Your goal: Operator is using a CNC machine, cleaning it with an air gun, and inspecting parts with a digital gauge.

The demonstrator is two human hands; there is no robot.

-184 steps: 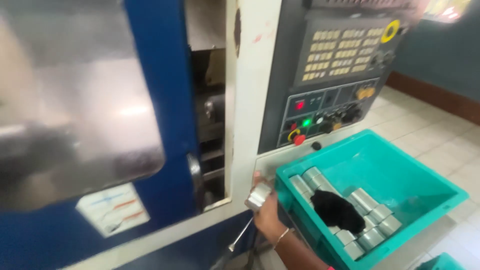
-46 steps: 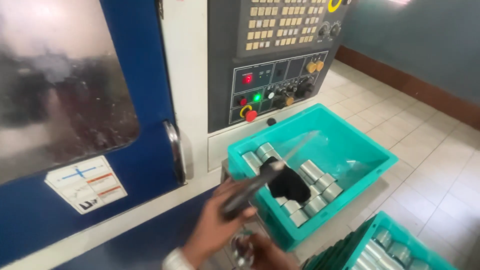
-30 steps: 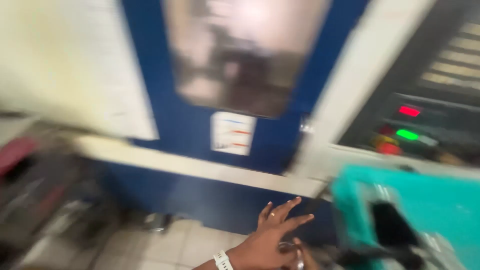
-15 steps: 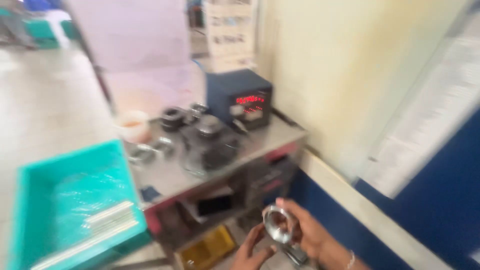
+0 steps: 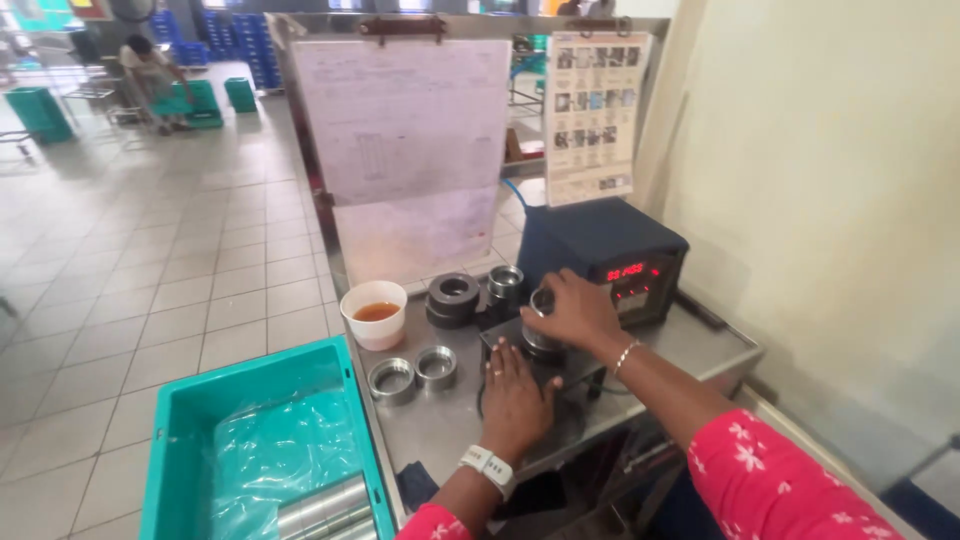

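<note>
1. Teal bin [image 5: 180, 440] w/ steel cylinders [image 5: 320, 505] now at left; earlier it sat right, by the machine door.
2. Left hand [image 5: 515, 395] lies flat, fingers spread, on metal bench [image 5: 700, 350], holding nothing.
3. Right hand [image 5: 575, 310] is closed on the metal ring [image 5: 540, 342], now seated on the gauge fixture by the readout box [image 5: 610, 255], so the part looks under check; 0.5 s ago it was carried below the bench.

View is now turning from machine to bench [image 5: 690, 345]; right hand [image 5: 572, 312] is setting ring [image 5: 541, 300] onto gauge [image 5: 540, 350], left hand [image 5: 515, 395] now bracing beside.
</note>
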